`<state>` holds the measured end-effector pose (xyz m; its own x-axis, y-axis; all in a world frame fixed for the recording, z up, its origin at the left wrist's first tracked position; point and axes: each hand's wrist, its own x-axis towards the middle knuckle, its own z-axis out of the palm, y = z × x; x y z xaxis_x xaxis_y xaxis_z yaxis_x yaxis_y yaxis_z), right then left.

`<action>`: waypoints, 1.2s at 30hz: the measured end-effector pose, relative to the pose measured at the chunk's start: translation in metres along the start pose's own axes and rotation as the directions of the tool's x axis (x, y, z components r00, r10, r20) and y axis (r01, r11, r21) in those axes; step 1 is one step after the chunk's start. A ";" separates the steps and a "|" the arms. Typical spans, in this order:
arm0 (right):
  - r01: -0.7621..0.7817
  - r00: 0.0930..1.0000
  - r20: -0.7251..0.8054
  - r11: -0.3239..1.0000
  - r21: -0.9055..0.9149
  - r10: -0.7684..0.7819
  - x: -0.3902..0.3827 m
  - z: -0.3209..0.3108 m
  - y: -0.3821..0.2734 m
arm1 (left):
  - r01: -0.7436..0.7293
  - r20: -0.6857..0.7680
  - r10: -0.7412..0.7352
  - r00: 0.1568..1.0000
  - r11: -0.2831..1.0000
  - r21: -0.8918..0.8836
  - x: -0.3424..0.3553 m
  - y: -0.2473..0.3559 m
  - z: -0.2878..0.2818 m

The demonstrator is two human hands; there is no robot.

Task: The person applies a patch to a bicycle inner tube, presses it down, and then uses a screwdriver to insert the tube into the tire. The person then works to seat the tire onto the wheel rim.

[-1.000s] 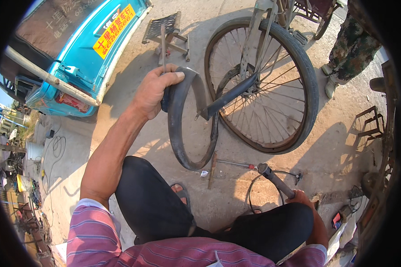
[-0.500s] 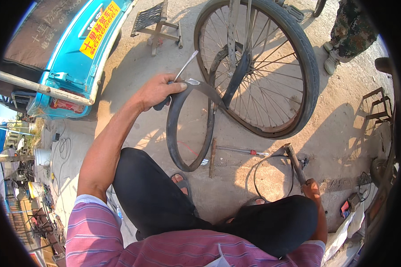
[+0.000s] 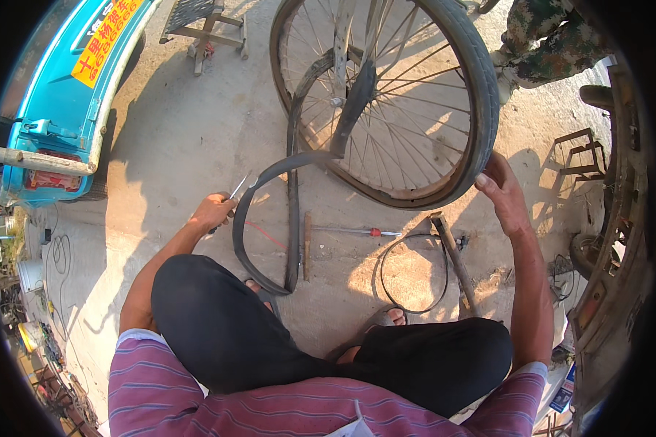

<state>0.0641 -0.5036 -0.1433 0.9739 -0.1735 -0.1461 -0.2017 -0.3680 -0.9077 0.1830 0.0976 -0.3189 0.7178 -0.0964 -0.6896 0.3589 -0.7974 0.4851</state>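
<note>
My left hand (image 3: 213,213) is closed round a screwdriver-like tool (image 3: 238,187), its thin metal shaft pointing up beside the inner tube. The black inner tube (image 3: 242,237) hangs in a loop from the bicycle wheel (image 3: 408,191), with a pale patch near the tool's tip. My right hand (image 3: 504,195) grips the tyre (image 3: 486,138) at its lower right, thumb in front and fingers partly hidden behind it. Below the wheel, a hammer-like tool (image 3: 457,268) with a thick handle lies on the ground.
A wooden bar (image 3: 307,251), a metal rod with a red collar (image 3: 375,232) and a thin black hose loop (image 3: 383,288) lie before my feet. A folding stool (image 3: 205,33) and blue vehicle (image 3: 55,135) stand left. Someone in camouflage trousers (image 3: 554,36) stands far right.
My left hand has let go of the inner tube and come lower left, keeping the tool. My right hand has left the hammer-like tool and moved up to the tyre. The view has shifted.
</note>
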 end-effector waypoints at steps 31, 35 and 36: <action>0.124 0.800 -0.588 0.992 -0.035 -0.121 0.054 0.080 -0.006 | -0.759 0.135 0.762 0.633 0.576 0.305 0.022 0.225 0.211; 0.159 0.809 -0.573 0.987 0.006 -0.127 0.056 0.077 0.000 | -0.831 -0.074 0.882 0.465 0.464 0.308 0.038 0.195 0.246; 0.157 0.815 -0.567 0.988 0.012 -0.122 0.055 0.076 0.002 | -0.836 -0.097 0.898 0.429 0.435 0.333 0.042 0.193 0.249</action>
<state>0.1256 -0.4441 -0.1827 0.7596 -0.6138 0.2149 -0.0454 -0.3796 -0.9240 0.1341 -0.2085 -0.3883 0.6879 -0.6999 0.1919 -0.6427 -0.4647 0.6090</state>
